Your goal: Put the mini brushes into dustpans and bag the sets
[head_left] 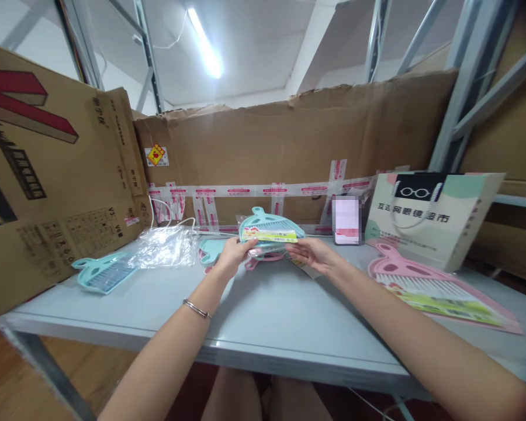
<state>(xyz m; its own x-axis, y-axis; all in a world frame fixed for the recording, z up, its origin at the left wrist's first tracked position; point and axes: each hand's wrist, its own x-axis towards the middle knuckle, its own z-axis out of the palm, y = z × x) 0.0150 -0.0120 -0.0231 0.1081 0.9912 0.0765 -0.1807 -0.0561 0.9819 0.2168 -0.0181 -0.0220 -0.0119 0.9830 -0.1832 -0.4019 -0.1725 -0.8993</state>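
I've got my left hand [232, 255] and right hand [312, 252] with fingers closed on opposite ends of the teal dustpan set [269, 227], so it sits level above the table [263, 318].

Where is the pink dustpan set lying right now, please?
In the head view, the pink dustpan set lies on the right side of the grey table, just in front of the paper bag, right of the right hand.
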